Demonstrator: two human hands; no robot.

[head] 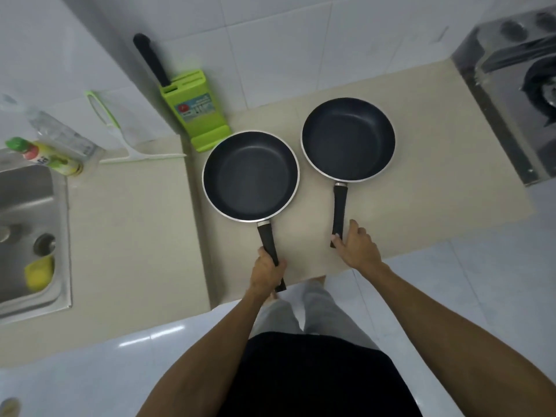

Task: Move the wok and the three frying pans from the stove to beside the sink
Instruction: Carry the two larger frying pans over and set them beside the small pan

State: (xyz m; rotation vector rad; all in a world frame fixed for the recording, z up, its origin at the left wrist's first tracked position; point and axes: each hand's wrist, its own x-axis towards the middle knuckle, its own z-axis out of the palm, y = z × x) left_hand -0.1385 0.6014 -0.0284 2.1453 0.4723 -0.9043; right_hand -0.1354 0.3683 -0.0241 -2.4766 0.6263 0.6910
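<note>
Two dark non-stick frying pans lie on the beige counter (135, 236) between sink and stove. The larger pan (251, 176) is on the left, and my left hand (267, 272) is closed around its black handle near the counter's front edge. The smaller pan (348, 139) is on the right. My right hand (356, 246) rests at the end of its handle, fingers spread and touching it, not wrapped around it. The stove (511, 94) shows at the far right with a dark burner. No wok or third pan is in view.
A steel sink (30, 224) with a yellow sponge (39, 272) is at the left. Bottles (45, 155) stand behind it. A green knife block (195, 109) and a white cutting board (111, 121) lean at the tiled back wall. White floor lies below.
</note>
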